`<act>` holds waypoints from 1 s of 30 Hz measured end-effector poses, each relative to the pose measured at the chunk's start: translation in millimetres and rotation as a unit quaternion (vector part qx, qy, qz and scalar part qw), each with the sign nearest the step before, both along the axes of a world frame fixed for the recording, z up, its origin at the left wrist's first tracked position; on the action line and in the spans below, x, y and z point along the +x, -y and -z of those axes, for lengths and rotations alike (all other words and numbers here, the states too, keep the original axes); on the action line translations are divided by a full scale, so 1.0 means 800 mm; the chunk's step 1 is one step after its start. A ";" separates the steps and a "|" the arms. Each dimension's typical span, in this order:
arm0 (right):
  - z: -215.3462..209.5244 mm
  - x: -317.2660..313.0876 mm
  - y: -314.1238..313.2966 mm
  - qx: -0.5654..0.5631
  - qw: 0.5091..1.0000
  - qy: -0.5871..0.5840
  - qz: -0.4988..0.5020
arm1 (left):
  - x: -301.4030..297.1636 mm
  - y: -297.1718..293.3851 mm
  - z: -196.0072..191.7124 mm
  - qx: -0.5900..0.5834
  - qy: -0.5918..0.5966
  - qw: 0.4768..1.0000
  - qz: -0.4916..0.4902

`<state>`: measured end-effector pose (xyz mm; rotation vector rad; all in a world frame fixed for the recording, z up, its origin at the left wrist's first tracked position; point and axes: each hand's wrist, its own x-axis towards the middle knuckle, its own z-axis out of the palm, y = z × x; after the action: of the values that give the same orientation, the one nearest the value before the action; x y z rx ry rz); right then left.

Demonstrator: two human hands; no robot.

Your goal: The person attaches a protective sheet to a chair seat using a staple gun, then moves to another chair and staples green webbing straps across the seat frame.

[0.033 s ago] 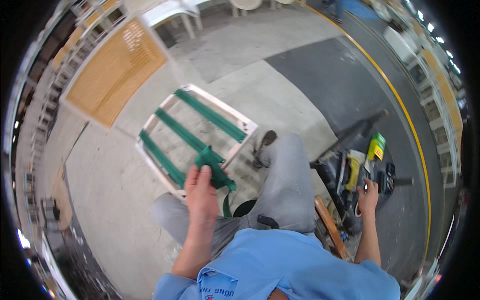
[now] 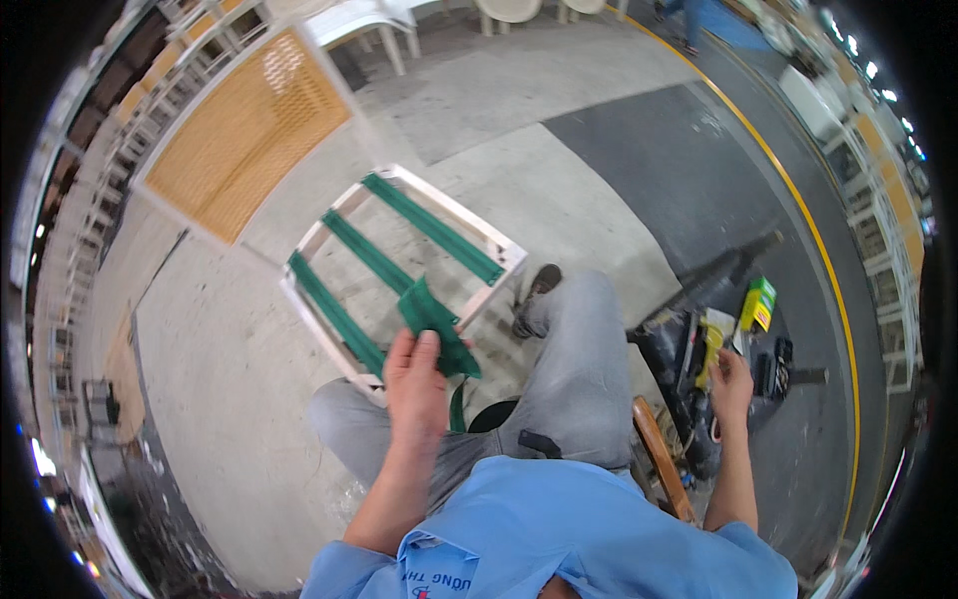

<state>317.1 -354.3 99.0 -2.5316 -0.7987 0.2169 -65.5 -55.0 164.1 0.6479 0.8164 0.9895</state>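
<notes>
My left hand (image 2: 414,374) is closed on a folded length of green webbing (image 2: 427,311), pinched between thumb and fingers. The webbing hangs down past the hand toward my lap. Just beyond lies a white wooden frame (image 2: 457,213) with green straps (image 2: 364,252) stretched across it, resting against my left knee. On the right, my right hand (image 2: 733,387) reaches down to a yellow-handled tool (image 2: 712,344) lying on a black-covered surface. Its fingers are bent at the tool's near end; whether they grip it is hidden.
A green and yellow box (image 2: 758,304) and small black items (image 2: 773,367) lie by the tool. A wooden bar (image 2: 661,459) stands beside my right thigh. A woven cane panel (image 2: 244,130) in a white frame is beyond the strapped frame. White chairs (image 2: 364,25) stand far off.
My right hand has shifted slightly left and forward, onto the yellow-handled tool. The left hand still holds the webbing, its folded end turned more upright. The whole view has shifted a little.
</notes>
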 end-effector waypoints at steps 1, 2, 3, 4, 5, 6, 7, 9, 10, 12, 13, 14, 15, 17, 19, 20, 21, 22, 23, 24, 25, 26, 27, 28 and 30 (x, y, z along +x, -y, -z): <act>-0.006 -0.010 -0.058 0.069 0.993 -0.041 -0.088 | -0.001 0.004 0.006 0.016 -0.018 1.000 0.005; -0.011 -0.039 -0.118 0.107 0.974 -0.121 -0.161 | -0.005 0.011 0.016 0.026 -0.031 0.999 0.007; -0.021 -0.069 -0.174 0.137 0.943 -0.205 -0.223 | -0.002 0.018 0.026 0.033 -0.035 0.999 0.007; -0.023 -0.109 -0.215 0.158 0.900 -0.299 -0.277 | 0.006 0.027 0.035 0.047 -0.030 0.998 0.021; -0.027 -0.147 -0.255 0.173 0.842 -0.401 -0.316 | 0.016 0.036 0.042 0.076 -0.060 0.995 0.025; -0.032 -0.182 -0.294 0.175 0.780 -0.494 -0.341 | 0.026 0.041 0.049 0.105 -0.089 0.990 0.031; -0.032 -0.210 -0.321 0.161 0.736 -0.562 -0.343 | 0.025 0.047 0.062 0.125 -0.133 0.982 0.038; -0.040 -0.255 -0.355 0.166 0.730 -0.576 -0.327 | 0.013 0.047 0.089 0.152 -0.229 0.960 0.046; -0.042 -0.258 -0.364 0.170 0.736 -0.578 -0.309 | 0.009 0.037 0.084 0.185 -0.314 0.929 0.067; -0.025 -0.225 -0.368 0.225 0.757 -0.554 -0.264 | 0.002 0.009 0.067 0.259 -0.460 0.841 0.120; -0.021 -0.232 -0.372 0.247 0.750 -0.558 -0.257 | -0.020 -0.004 0.085 0.319 -0.538 0.778 0.058; -0.020 -0.246 -0.374 0.247 0.737 -0.571 -0.264 | -0.040 -0.015 0.108 0.328 -0.579 0.744 0.058; -0.021 -0.259 -0.374 0.247 0.725 -0.584 -0.270 | -0.059 -0.024 0.130 0.335 -0.618 0.709 0.059; -0.028 -0.272 -0.370 0.243 0.709 -0.612 -0.254 | -0.071 -0.039 0.158 0.280 -0.686 0.644 0.192; -0.037 -0.278 -0.364 0.249 0.704 -0.606 -0.274 | -0.070 -0.041 0.179 0.292 -0.704 0.626 0.166; -0.037 -0.274 -0.358 0.254 0.708 -0.597 -0.279 | -0.062 -0.039 0.185 0.303 -0.707 0.620 0.157; -0.038 -0.274 -0.357 0.252 0.706 -0.595 -0.289 | -0.060 -0.038 0.189 0.325 -0.704 0.615 0.143; -0.038 -0.269 -0.356 0.251 0.710 -0.589 -0.294 | -0.048 -0.037 0.187 0.320 -0.686 0.632 0.163; -0.039 -0.267 -0.355 0.249 0.712 -0.584 -0.299 | -0.038 -0.032 0.184 0.313 -0.670 0.648 0.183; -0.040 -0.267 -0.357 0.236 0.722 -0.577 -0.300 | -0.032 -0.029 0.179 0.305 -0.654 0.662 0.203; -0.045 -0.273 -0.361 0.222 0.729 -0.574 -0.299 | -0.033 -0.023 0.179 0.314 -0.631 0.677 0.211; -0.052 -0.282 -0.365 0.202 0.734 -0.575 -0.300 | -0.040 -0.013 0.180 0.316 -0.609 0.693 0.220; -0.059 -0.291 -0.370 0.193 0.717 -0.596 -0.306 | -0.049 -0.005 0.181 0.317 -0.589 0.708 0.227; -0.062 -0.295 -0.375 0.193 0.712 -0.596 -0.318 | -0.055 -0.006 0.173 0.256 -0.527 0.787 0.193; -0.068 -0.306 -0.386 0.190 0.698 -0.598 -0.345 | -0.076 -0.007 0.157 0.124 -0.383 0.909 0.112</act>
<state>72.3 -45.8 153.3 -1.0986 -0.9622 1.5414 -126.2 -49.2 38.4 1.3663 1.2725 0.6152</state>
